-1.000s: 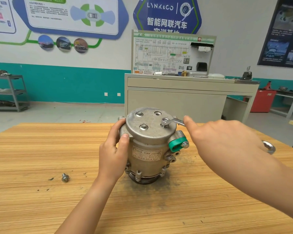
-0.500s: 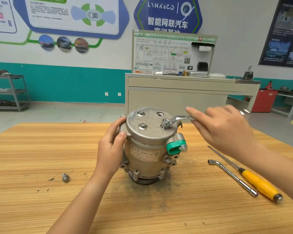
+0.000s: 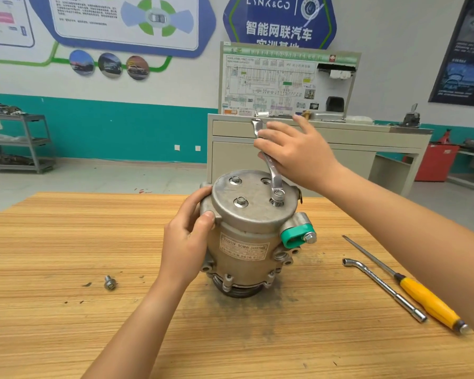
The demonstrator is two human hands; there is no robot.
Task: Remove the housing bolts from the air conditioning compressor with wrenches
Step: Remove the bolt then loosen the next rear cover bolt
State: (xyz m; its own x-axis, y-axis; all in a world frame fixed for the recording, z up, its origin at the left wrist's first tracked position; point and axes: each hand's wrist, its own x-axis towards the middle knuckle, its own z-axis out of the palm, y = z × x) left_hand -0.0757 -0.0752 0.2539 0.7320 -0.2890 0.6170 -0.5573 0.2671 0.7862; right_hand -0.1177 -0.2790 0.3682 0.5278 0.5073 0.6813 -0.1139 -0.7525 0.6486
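Out: one bolt, left of compressor.
Left hand: grips compressor.
Right hand: flat, pushing wrench.
Remaining: three, I reckon.

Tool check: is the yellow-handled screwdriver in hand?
No, the yellow-handled screwdriver lies on the table; the right hand presses the wrench, the left hand grips the compressor.
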